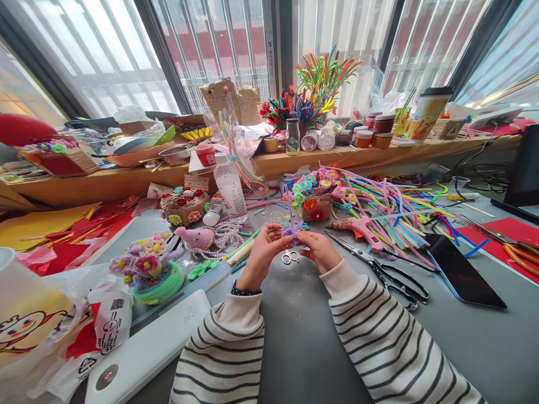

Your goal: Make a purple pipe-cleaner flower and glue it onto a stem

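Note:
A light purple pipe cleaner [289, 229], partly bent into loops with one end sticking straight up, is pinched between both hands. My left hand [267, 247] is closed on its left side. From the right, the fingertips of my right hand [320, 251] grip it too. The fingers hide part of its shape. Just below, small scissors with white handles [289, 257] lie on the grey table. To the right of my right hand are large black-handled scissors [389, 275] and a pink glue gun [364, 231].
A heap of coloured pipe cleaners [404, 210] spreads behind the glue gun. A dark phone [465, 272] lies at right. At left are a flower pot craft [158, 283], a white power bank [151, 348] and a clear bottle [231, 191]. A crowded ledge [177, 178] runs along the back.

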Available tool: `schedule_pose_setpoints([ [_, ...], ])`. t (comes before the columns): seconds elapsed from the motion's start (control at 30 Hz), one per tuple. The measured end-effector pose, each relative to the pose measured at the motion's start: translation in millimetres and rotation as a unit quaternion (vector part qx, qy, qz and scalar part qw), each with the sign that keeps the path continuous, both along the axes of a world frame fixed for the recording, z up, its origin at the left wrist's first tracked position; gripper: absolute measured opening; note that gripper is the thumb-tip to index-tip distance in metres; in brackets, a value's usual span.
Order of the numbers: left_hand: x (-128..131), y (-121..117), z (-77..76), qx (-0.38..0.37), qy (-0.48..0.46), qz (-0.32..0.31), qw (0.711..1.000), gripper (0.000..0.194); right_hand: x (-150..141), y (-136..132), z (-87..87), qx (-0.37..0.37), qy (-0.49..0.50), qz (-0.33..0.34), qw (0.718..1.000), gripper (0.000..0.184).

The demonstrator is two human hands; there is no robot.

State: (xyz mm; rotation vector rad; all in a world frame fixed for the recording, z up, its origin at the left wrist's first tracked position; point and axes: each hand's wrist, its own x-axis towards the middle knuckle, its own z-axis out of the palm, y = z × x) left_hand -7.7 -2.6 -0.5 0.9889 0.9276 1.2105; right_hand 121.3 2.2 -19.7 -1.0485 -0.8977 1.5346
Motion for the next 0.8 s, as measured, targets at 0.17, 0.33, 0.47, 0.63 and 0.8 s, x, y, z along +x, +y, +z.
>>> schedule_pose_setpoints([
  [0.17, -0.6, -0.9, 3.1, -0.025, -0.001, -0.002, 1.000, 0.036, -0.4, 0.2, 0.0, 0.000, 0.004, -0.004, 1.000, 0.024],
  [0.33, -2.2, -1.5, 6.5, -0.034, -0.001, -0.028, 0.999, 0.035, -0.9, 1.0, -1.4, 0.039, -0.020, -0.022, 0.999, 0.029],
  [0.47, -2.6, -0.7, 5.2, -0.036, -0.006, -0.022, 0.999, 0.035, -0.6, 1.3, -1.0, 0.046, -0.036, -0.029, 0.998, 0.031],
  [0.63, -1.2, 0.5, 2.0, -0.037, -0.014, 0.005, 0.999, 0.036, -0.8, 0.4, 1.3, 0.022, -0.035, -0.031, 0.999, 0.029],
  [0.8, -2.9, 1.4, -0.7, -0.047, -0.047, -0.002, 0.998, 0.032, -0.9, 0.2, -0.8, 0.033, -0.025, -0.016, 0.999, 0.027],
])
